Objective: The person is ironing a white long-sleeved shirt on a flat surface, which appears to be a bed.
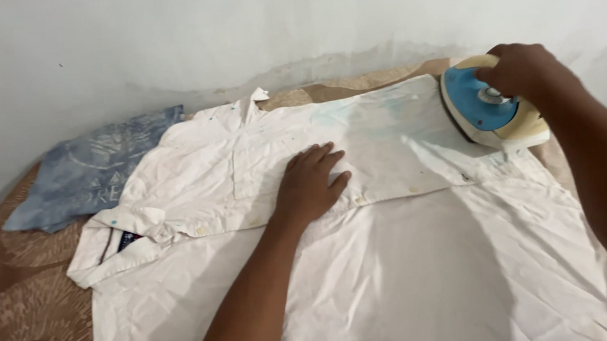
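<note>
The left hand (pixel 309 184) is laid flat, fingers (pixel 320 156) slightly spread and pressed down on the white shirt (pixel 389 255), which is stretched across the brown patterned cover (pixel 23 305). At two o'clock from it, the right hand (pixel 527 68) is curled shut around the handle of the blue-and-cream iron (pixel 488 111), set on the shirt's far edge. The cloth is best kept taut under the palm, well apart from the soleplate. A blue garment (pixel 89 173) lies at nine o'clock.

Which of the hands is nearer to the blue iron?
Right. The right hand grips the iron from above; the left hand lies flat on the white shirt, clearly apart from it.
</note>
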